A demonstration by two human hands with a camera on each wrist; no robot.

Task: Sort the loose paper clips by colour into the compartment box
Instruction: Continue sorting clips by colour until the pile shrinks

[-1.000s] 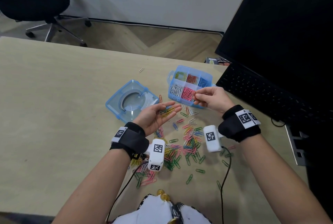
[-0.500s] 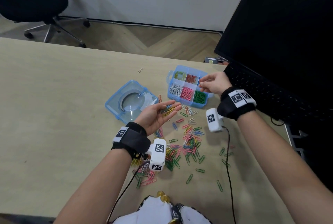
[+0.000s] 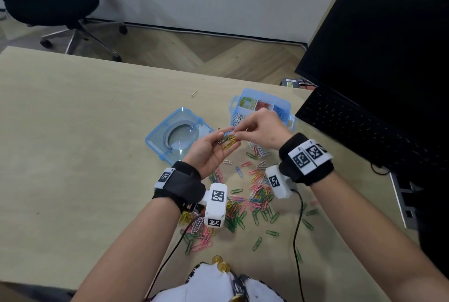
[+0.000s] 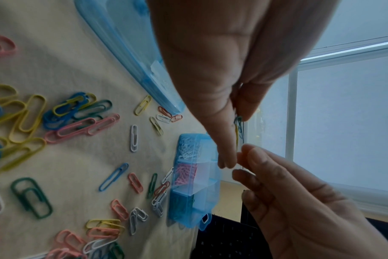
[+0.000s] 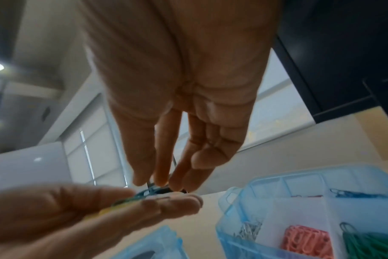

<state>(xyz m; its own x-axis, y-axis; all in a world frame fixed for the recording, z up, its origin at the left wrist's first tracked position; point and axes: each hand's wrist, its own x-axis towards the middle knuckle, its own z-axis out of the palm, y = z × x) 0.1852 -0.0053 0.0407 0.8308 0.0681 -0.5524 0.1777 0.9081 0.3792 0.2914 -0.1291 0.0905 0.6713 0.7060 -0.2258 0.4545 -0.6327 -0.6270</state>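
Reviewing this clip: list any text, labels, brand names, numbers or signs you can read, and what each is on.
No readable words or numbers in any view.
Wrist bands: black-and-white square marker patterns, not text.
Wrist cameras: the same kind of marker squares.
Keyboard: key legends too small and dark to read.
Compartment box and its lid: no label visible.

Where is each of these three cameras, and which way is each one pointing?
Head: worn on the head, looking forward and down at the desk; both forearms, left hand and right hand show.
Left wrist: on the left wrist, looking along the fingers at the loose paper clips; both hands show.
Right wrist: on the right wrist, looking along the palm, tilted upward; both hands show.
Shared: all three show the blue compartment box and the clips held in the left hand.
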